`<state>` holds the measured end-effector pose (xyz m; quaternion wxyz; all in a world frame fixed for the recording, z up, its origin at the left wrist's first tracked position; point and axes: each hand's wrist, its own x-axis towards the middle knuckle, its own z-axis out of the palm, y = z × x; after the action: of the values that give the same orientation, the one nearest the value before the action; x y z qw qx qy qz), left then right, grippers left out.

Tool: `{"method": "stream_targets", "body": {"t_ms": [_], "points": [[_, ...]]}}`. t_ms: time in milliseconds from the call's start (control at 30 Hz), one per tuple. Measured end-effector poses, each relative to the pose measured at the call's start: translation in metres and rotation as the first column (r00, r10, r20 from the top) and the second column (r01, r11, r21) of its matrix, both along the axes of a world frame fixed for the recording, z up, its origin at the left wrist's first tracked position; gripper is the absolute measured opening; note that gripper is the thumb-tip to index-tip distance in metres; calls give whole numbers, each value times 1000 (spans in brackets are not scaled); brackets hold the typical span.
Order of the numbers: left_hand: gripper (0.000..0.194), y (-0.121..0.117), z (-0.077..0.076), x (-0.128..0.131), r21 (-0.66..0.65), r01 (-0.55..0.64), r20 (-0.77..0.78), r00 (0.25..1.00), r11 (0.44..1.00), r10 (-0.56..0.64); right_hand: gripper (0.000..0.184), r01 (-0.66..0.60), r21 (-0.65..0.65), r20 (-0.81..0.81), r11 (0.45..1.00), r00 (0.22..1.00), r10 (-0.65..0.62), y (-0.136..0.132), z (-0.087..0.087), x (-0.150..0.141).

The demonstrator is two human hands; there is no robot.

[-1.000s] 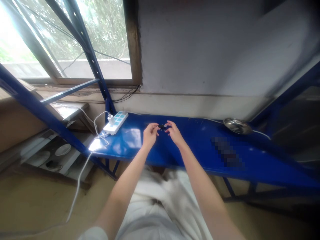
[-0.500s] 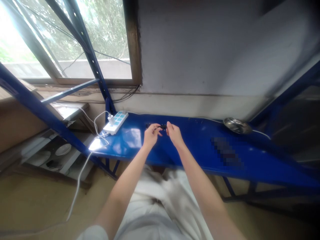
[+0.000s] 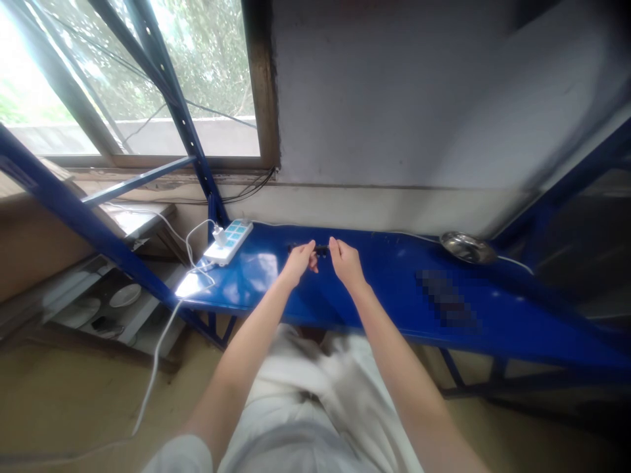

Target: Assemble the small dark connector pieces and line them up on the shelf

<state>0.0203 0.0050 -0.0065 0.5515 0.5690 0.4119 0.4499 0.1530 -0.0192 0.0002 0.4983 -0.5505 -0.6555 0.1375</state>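
Object [image 3: 322, 250], small and dark, was held by left hand [image 3: 298, 261] and right hand [image 3: 347, 262], right of the power strip [image 3: 231, 242].

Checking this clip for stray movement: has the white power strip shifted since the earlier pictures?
No. Against the perforated blue post, the white power strip sits in the same place, with no visible shift either way.

Between the left hand [image 3: 300, 259] and the right hand [image 3: 346, 260], above the long blue metal table [image 3: 389, 289], I see a small black piece [image 3: 322, 250]. From there, the white rectangular plastic power strip [image 3: 231, 240] lies on the tabletop at nine o'clock, the round silvery metal dish [image 3: 466, 247] at three, a dark blurred-out thing [image 3: 446, 299] at four. Behind the table, the grey wall [image 3: 374, 98] stands at twelve, the brown-framed glass window [image 3: 217, 72] at eleven.
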Motion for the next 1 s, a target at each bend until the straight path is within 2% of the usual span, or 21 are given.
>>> {"method": "stream_targets", "body": {"t_ms": [67, 167, 333, 400, 467, 567, 667, 733, 833, 1000], "points": [[40, 1, 6, -3, -83, 79, 12, 997, 993, -79, 45, -15, 27, 43, 1000, 999, 14, 1, -2, 3], [43, 2, 12, -9, -118, 167, -29, 985, 979, -171, 44, -40, 50, 110, 998, 993, 34, 2, -4, 8], [42, 5, 14, -13, -139, 167, -76, 981, 976, -179, 44, -59, 19, 135, 998, 989, 56, 4, -6, 14], [36, 5, 14, -13, -91, 139, -83, 986, 986, -146, 43, -89, -52, 34, 995, 995, 90, 6, -7, 16], [27, 5, 14, -12, 3, 104, -83, 991, 995, -103, 46, -139, -141, -157, 980, 981, 116, 10, -9, 17], [21, 5, 12, -11, 127, 36, -80, 996, 991, -26, 58, -216, -269, -468, 939, 881, 68, 16, -13, 16], [23, 6, 7, -10, 222, -21, -84, 996, 975, 41, 58, -288, -356, -581, 889, 813, 31, 17, -14, 15], [21, 6, 5, -9, 267, -36, -99, 993, 963, 64, 51, -325, -366, -599, 872, 800, 47, 15, -13, 15], [20, 6, 4, -9, 278, -49, -119, 989, 959, 85, 45, -348, -333, -603, 877, 793, 86, 12, -11, 14], [22, 4, 6, -9, 227, -80, -111, 988, 971, 107, 46, -243, -274, -399, 930, 909, 119, 6, -4, 12]]}}
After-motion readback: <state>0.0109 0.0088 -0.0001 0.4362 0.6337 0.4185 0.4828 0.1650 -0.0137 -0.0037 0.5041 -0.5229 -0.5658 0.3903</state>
